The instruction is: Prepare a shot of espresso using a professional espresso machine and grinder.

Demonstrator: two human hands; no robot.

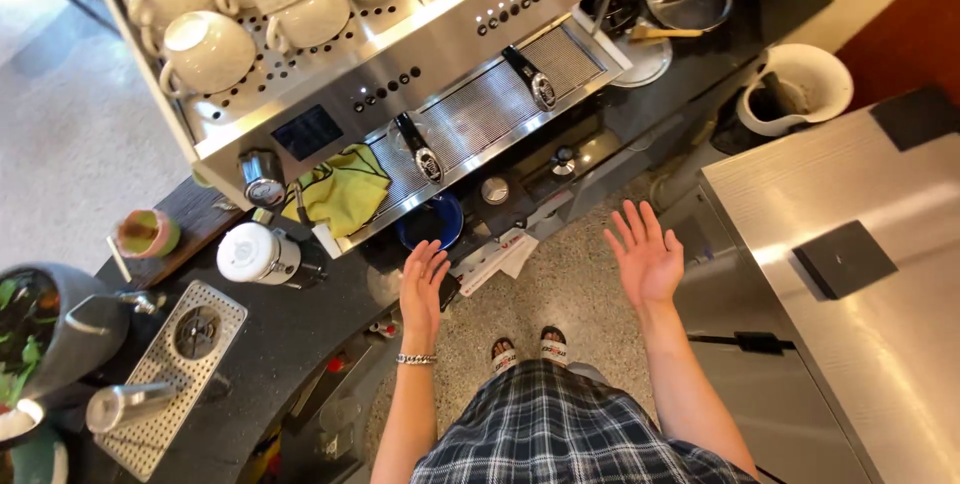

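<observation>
Cups (215,4) on espresso machine (400,74), cloth (345,189) on its tray, bin (795,89) right

A speckled terrazzo floor (565,294) runs through the middle of the view, pale grey-beige and lit evenly by soft daylight. To the left, a dark stone counter (290,334) curves along it and carries a large stainless espresso machine (420,54), with cream cups (205,49) stacked upside down on top. A perforated metal drip tray (150,394) sits set into the counter nearer the viewer, beside a grey pot of green leaves (30,329). On the right stands a brushed steel cabinet (860,344) with two black square pads on its top. A white bucket (800,89) rests on the floor at the far right, below a reddish-brown wall panel (900,34).
</observation>
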